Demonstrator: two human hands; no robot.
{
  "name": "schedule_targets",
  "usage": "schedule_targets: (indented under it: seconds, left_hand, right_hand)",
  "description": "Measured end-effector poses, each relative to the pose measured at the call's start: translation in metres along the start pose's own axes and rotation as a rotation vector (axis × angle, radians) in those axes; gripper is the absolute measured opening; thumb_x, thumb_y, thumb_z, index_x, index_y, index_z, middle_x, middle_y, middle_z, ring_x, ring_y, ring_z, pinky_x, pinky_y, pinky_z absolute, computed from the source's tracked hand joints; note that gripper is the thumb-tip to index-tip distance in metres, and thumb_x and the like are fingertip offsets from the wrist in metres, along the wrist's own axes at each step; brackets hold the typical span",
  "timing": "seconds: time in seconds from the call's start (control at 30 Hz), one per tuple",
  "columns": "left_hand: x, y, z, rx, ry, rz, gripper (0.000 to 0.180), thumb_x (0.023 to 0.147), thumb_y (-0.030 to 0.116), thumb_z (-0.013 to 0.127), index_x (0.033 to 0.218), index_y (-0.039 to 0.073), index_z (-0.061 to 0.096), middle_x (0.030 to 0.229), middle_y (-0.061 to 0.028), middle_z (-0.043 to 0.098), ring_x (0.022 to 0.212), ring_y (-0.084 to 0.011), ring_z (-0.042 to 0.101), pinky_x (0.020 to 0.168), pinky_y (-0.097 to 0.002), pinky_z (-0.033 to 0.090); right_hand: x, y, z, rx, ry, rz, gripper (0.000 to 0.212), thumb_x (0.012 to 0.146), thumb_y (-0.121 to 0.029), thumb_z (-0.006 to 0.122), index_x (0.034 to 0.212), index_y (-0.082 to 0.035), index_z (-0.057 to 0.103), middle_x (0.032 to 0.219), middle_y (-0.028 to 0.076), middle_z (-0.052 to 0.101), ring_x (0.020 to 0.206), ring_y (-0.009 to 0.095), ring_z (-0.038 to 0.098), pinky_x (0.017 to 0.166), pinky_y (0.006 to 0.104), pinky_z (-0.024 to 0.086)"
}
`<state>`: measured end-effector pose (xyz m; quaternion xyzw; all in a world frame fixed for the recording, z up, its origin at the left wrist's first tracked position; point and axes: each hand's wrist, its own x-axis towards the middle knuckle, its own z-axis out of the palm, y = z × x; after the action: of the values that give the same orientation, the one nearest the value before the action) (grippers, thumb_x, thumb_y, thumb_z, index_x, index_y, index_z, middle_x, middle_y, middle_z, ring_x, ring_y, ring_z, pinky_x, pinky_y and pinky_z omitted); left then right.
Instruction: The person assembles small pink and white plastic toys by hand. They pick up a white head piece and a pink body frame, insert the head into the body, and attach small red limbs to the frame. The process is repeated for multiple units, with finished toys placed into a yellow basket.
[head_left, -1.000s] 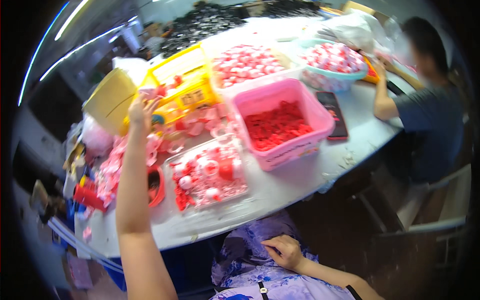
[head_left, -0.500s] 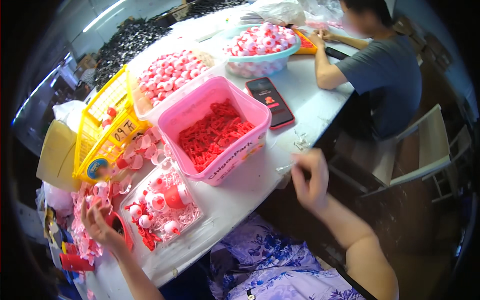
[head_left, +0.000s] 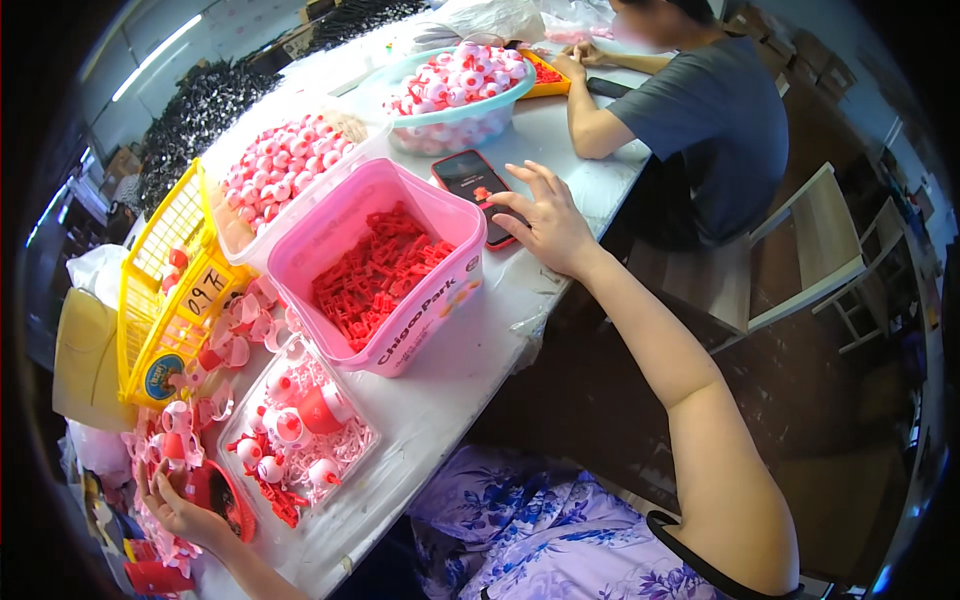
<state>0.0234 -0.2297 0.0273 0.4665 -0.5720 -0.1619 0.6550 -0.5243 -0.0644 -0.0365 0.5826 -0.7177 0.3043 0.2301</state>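
My right hand (head_left: pixel 548 220) is held over the near edge of a red-cased phone (head_left: pixel 462 172) on the table, fingers spread and holding nothing. Whether a fingertip touches the screen I cannot tell. At the lower left, my left hand (head_left: pixel 182 510) has its fingers stretched out and apart, with nothing seen in it. It is beside a red container (head_left: pixel 238 500) and pale pink plastic pieces (head_left: pixel 165 440). Between my hands stands a pink tub (head_left: pixel 455 280) of small red plastic parts (head_left: pixel 375 275). Nearer me, a clear tray (head_left: pixel 374 436) holds red-and-white balls and pink strips.
A yellow basket (head_left: pixel 135 330) leans at the left. Behind the tub are a box of pink-and-white balls (head_left: pixel 285 165) and a teal basin (head_left: pixel 440 135) heaped with more. Across the table sits another person (head_left: pixel 690 130) by an orange tray (head_left: pixel 545 88). Chairs (head_left: pixel 810 230) stand right.
My right hand has moved up and left from the table's edge to the phone, its curled fingers now spread. My left hand is slightly lower. The whole view has shifted.
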Motion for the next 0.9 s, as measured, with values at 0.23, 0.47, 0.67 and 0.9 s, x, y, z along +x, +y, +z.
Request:
schedule_targets:
  seconds: [0.23,0.47,0.67,0.9]
  left_hand:
    - [-0.005,0.009,0.003,0.009,0.012,0.035,0.033,0.099,0.013,0.046,0.129,0.003,0.053,0.104,-0.0104,0.065,0.084,-0.0151,0.061,0.076,-0.0276,0.052]
    - [-0.016,0.021,0.005,-0.018,0.051,0.175,0.028,0.098,0.01,0.046,0.122,0.002,0.057,0.1,-0.0089,0.065,0.079,-0.0127,0.06,0.074,-0.0253,0.049]
    - [-0.053,0.03,-0.017,-0.014,-0.029,0.3,0.022,0.098,0.003,0.046,0.116,-0.002,0.056,0.096,-0.0128,0.065,0.076,-0.014,0.062,0.074,-0.026,0.05]
    - [-0.07,0.031,-0.045,0.01,-0.022,0.255,0.02,0.097,0.002,0.045,0.113,-0.002,0.057,0.093,-0.0129,0.065,0.075,-0.014,0.062,0.073,-0.0266,0.05]
  right_hand:
    - [0.001,-0.002,-0.004,0.054,0.096,0.03,0.039,0.09,-0.036,0.062,0.119,-0.011,0.056,0.132,0.015,0.048,0.128,0.036,0.039,0.107,0.0462,0.032]
    - [-0.03,-0.016,-0.02,0.241,0.475,0.043,0.022,0.087,-0.005,0.06,0.108,0.0,0.058,0.106,0.016,0.061,0.1,0.035,0.056,0.091,0.0418,0.044]
    - [-0.106,-0.131,-0.024,0.559,0.311,-0.269,0.017,0.082,-0.001,0.061,0.099,-0.002,0.057,0.095,0.014,0.063,0.081,0.029,0.062,0.07,0.0372,0.052]
    - [-0.111,-0.216,-0.015,0.967,0.103,-0.293,0.021,0.085,-0.009,0.064,0.104,-0.005,0.056,0.082,0.009,0.064,0.067,0.023,0.063,0.056,0.0309,0.052]
